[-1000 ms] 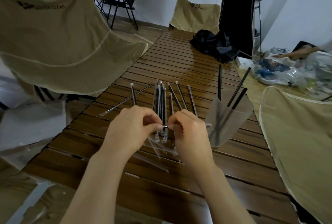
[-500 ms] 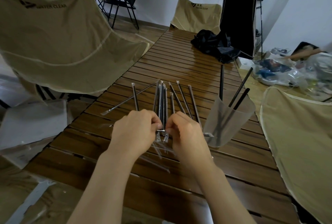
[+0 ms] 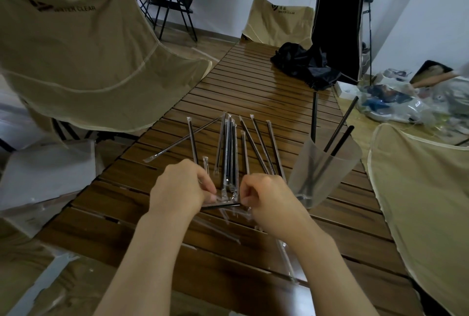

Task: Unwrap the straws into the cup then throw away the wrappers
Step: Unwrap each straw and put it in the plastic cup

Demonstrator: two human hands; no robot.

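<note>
My left hand (image 3: 181, 189) and right hand (image 3: 270, 199) sit close together at the centre of the frame, each pinched on one end of a single black straw (image 3: 223, 206) that lies crosswise between them. Whether its clear wrapper is partly off I cannot tell; the film is too faint against the wood.

Just above my knuckles the wrapped straws (image 3: 229, 148) fan out on the slatted table (image 3: 253, 87), some bunched, some crossing. Below my right wrist a few empty wrappers (image 3: 285, 255) lie flat and nearly invisible. To the right of centre stands the clear cup (image 3: 322, 171), with three bare straws leaning in it.

Risks, as I judge them: the cup looks light and top-heavy with the straws leaning out over its rim, so a careless drop or a brush of my right hand could tip it. The clear wrappers could be missed at clean-up, or slip through the gaps between slats. Pulling too hard might bend the straw.

The tan chair (image 3: 83, 44) at upper left reads "WATER CLEAR" beside a logo; the same print shows on the chair (image 3: 280, 24) at the table's far end.
</note>
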